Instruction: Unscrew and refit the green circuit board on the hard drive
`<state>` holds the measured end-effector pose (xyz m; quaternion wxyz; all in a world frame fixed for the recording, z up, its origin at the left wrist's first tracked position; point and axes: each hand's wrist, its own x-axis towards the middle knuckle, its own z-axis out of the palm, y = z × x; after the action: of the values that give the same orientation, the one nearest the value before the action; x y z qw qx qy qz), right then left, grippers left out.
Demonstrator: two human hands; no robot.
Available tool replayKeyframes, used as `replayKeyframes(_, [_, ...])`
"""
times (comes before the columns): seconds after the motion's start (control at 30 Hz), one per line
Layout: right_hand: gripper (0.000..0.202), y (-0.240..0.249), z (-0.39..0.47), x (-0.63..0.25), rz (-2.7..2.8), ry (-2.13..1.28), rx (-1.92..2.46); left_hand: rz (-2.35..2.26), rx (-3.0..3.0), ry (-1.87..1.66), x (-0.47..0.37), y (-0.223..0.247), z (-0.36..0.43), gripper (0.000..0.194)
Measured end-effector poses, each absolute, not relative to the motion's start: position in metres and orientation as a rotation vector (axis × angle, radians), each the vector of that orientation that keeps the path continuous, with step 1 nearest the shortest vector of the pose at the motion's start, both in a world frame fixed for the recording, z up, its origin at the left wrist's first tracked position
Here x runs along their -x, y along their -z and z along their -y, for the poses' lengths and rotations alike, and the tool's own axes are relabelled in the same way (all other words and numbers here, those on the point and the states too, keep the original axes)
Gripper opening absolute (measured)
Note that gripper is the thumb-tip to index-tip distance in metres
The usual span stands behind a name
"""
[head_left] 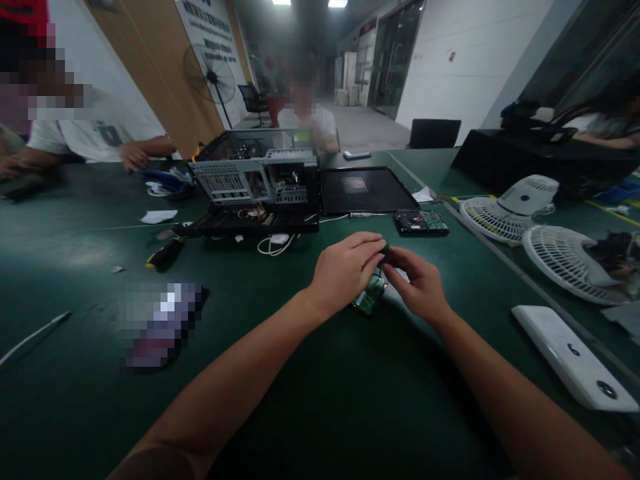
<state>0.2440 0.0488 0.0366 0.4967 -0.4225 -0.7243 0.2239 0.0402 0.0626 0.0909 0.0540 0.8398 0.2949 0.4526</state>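
Note:
My left hand (345,270) and my right hand (417,280) meet near the middle of the table, fingertips close together around a small dark piece (385,251). The fingers of both hands are bent and pinched on it; most of the piece is hidden. Just below them a green circuit board (369,297) lies on the table, partly covered by my left hand, with a thin dark strand between it and the fingers. Beyond my hands lies a hard drive (421,223) with a green board on it.
An opened computer case (255,183) stands ahead, its black side panel (370,189) beside it. White fan parts (570,263) and a white phone-like device (570,353) lie right. A screwdriver (166,255) and a blurred-out phone (167,323) lie left. Several people sit around the table.

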Motion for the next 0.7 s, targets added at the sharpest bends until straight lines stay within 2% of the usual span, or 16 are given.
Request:
replayKeyframes(0.13, [0.037,-0.0367,-0.0496,-0.2441,1.744,-0.535,1.035,-1.0,-2.548,-1.366,-0.0393,-0.0881,-0.0646,0.02])
replayKeyframes(0.33, [0.046,-0.0388,-0.0499,-0.2434,1.793,-0.463,1.023,-1.012,-2.568,-1.361,-0.0419,-0.0893,-0.0588,0.015])
replayKeyframes(0.7, [0.033,-0.041,-0.0472,-0.2437,1.784,-0.555,1.04,-1.08,-2.719,-1.35,-0.0396,-0.0845,-0.058,0.021])
